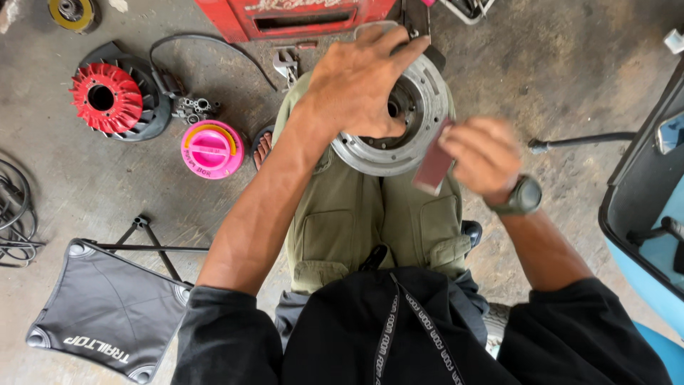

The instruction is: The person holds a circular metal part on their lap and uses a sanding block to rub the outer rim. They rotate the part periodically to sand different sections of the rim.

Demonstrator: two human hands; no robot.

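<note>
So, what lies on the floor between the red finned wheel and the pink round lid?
In the head view, a small grey metal part with tube-like holes lies between the red finned wheel and the pink lid.

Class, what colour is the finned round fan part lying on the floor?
Red, on a dark base; the finned fan part shows in the head view, upper left.

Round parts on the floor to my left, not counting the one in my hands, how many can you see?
3. A red finned wheel at upper left, a pink cap beside it near the knee, and a yellow-rimmed disc cut off by the top edge. Others may lie outside the view.
</note>
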